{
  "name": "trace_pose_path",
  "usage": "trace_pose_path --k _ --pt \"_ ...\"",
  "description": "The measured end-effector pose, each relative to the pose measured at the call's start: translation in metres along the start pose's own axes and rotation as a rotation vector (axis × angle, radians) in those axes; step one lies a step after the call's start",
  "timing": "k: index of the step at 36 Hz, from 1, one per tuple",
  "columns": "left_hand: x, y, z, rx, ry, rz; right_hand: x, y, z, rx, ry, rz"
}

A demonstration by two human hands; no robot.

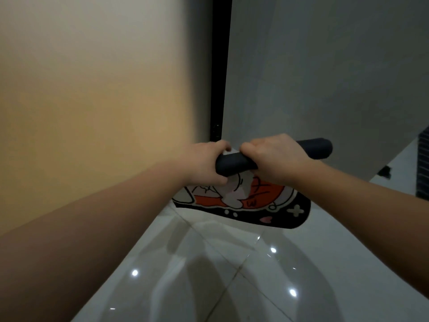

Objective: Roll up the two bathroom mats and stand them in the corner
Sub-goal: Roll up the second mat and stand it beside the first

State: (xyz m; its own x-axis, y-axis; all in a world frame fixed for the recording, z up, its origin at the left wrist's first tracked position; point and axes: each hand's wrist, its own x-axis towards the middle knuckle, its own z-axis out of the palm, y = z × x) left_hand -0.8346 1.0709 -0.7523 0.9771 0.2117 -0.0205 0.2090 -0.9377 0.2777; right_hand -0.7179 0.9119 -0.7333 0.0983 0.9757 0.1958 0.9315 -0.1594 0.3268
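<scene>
A bath mat (250,201) with a black border and an orange and white cartoon print is held up off the floor, partly rolled. Its rolled part (311,148) shows the dark back as a tube that runs to the right. My left hand (204,162) grips the left end of the roll. My right hand (274,156) grips the roll just beside it. The unrolled part hangs down below both hands. A second mat is not in view.
A beige wall (92,101) stands close on the left and a grey wall (325,66) on the right, with a black vertical strip (219,66) between them at the corner. Glossy white floor tiles (220,275) lie below. A dark object (422,163) shows at the right edge.
</scene>
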Motion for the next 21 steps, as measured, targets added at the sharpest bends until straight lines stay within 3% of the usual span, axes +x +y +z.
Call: trace_pose_path --k 4,10,14,17,21 --pt "-0.003 0.001 0.000 -0.011 -0.025 -0.008 -0.001 -0.002 0.007 -0.036 0.100 -0.028" --pt "-0.009 0.001 0.004 0.341 0.261 0.114 0.010 -0.003 -0.007 0.306 -0.309 0.192" --pt "-0.007 0.002 0.007 0.376 0.364 0.187 0.011 0.000 -0.008 0.507 -0.420 0.271" --pt "-0.006 0.004 0.005 0.307 0.299 0.160 0.010 0.000 -0.002 0.384 -0.361 0.260" --pt "-0.002 -0.001 -0.003 0.097 0.045 0.047 0.000 0.002 0.005 0.061 -0.110 0.119"
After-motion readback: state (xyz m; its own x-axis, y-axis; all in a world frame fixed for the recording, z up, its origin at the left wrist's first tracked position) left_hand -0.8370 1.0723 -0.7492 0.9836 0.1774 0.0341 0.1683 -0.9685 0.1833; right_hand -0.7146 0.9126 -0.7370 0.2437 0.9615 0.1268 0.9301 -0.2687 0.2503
